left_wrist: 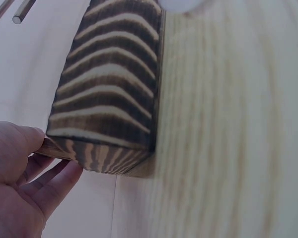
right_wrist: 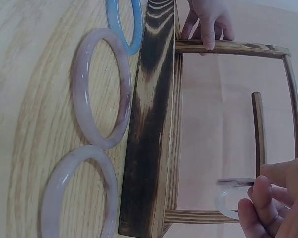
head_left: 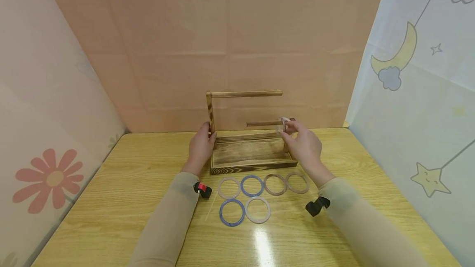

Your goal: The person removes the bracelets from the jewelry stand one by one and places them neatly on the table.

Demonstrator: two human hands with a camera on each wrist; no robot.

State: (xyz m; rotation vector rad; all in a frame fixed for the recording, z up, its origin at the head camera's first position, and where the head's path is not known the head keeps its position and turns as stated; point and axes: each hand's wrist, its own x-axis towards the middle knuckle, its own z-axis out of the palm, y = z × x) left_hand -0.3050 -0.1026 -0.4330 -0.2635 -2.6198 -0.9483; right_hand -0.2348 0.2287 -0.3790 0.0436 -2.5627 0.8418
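Observation:
A brown wooden rack stands on the table, with a shallow tray (head_left: 254, 168), a tall post on the left carrying an upper rod (head_left: 245, 94), and a shorter post on the right carrying a lower rod (head_left: 261, 123). My left hand (head_left: 200, 147) grips the left post (head_left: 210, 112) just above the tray, thumb in front. My right hand (head_left: 306, 145) pinches a translucent whitish bangle (right_wrist: 228, 201) at the post end of the lower rod. Fingers partly cover that spot, so I cannot tell how fully the bangle encircles the rod.
In front of the tray lie several bangles in two rows, including a blue bangle (head_left: 252, 186), a brownish bangle (head_left: 275, 184), another blue bangle (head_left: 231, 212) and a pale bangle (head_left: 257, 210). A draped backdrop (head_left: 178, 52) rises behind the table (head_left: 148, 168).

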